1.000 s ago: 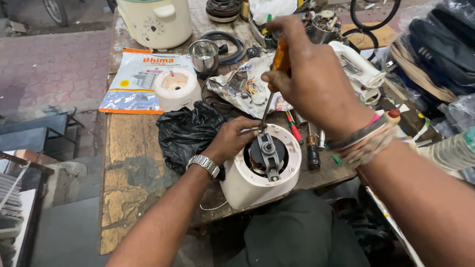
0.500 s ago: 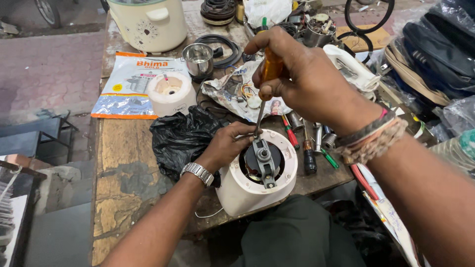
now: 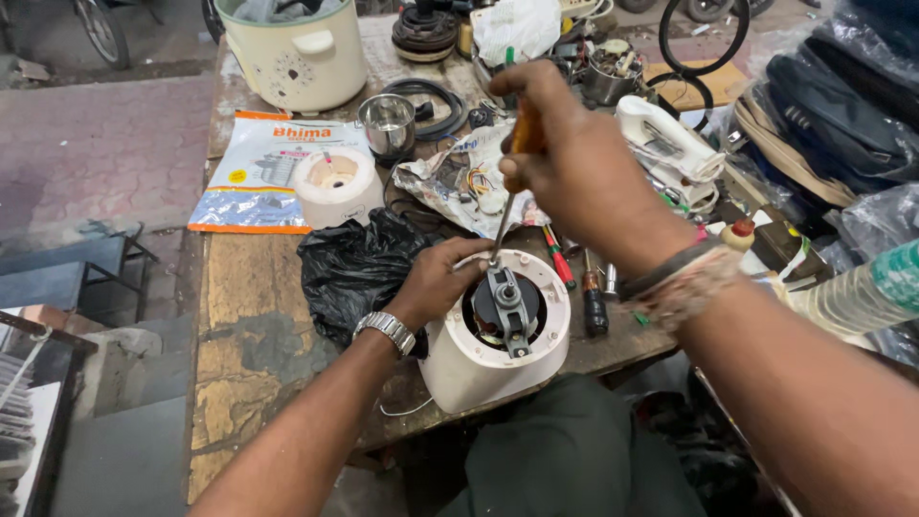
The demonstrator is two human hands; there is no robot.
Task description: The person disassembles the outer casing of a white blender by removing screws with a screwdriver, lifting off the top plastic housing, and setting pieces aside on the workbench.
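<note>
A white mixer base (image 3: 479, 359) lies open at the near edge of the wooden workbench (image 3: 244, 316), its dark motor and grey metal bracket (image 3: 505, 302) showing inside. My left hand (image 3: 436, 280), with a metal watch on the wrist, grips the rim of the base on its left side. My right hand (image 3: 565, 158) is closed around an orange-handled screwdriver (image 3: 517, 158). Its shaft points down and the tip rests on the top end of the bracket.
A black plastic bag (image 3: 354, 268) lies left of the base. Behind it are a small white jar base (image 3: 335, 184), a printed packet (image 3: 254, 172), a steel cup (image 3: 388, 124) and a cream cooker (image 3: 297, 53). Spare screwdrivers (image 3: 593, 297), a white appliance (image 3: 661, 139) and bags crowd the right.
My right hand and the screwdriver have shifted slightly left and lower, with the tip staying on the bracket. The left hand keeps its grip on the base.
</note>
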